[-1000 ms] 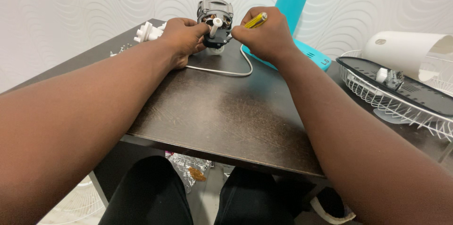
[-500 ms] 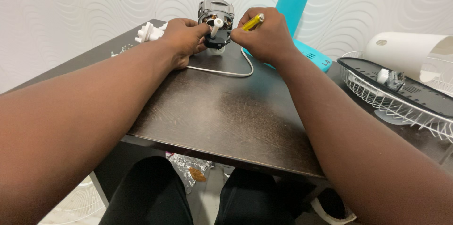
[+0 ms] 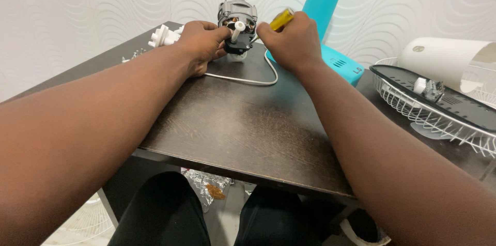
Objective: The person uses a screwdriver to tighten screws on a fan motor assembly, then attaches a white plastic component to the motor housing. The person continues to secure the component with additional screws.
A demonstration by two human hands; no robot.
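Currently, in the head view, the fan motor stands upright at the far edge of the dark wooden table, its shaft pointing up and a white knob projecting toward the person. The left hand is closed around the motor's left side, apparently to steady it against turning. The right hand is wrapped tight around a yellow-handled screwdriver, whose tip is hidden behind the motor, so contact with a screw cannot be confirmed. A white power cord loops from the motor base across the table between the wrists. A white plastic part lies just left of the left hand. A teal fan stand rises behind the right hand; a wire fan guard rests at the far right, well apart.
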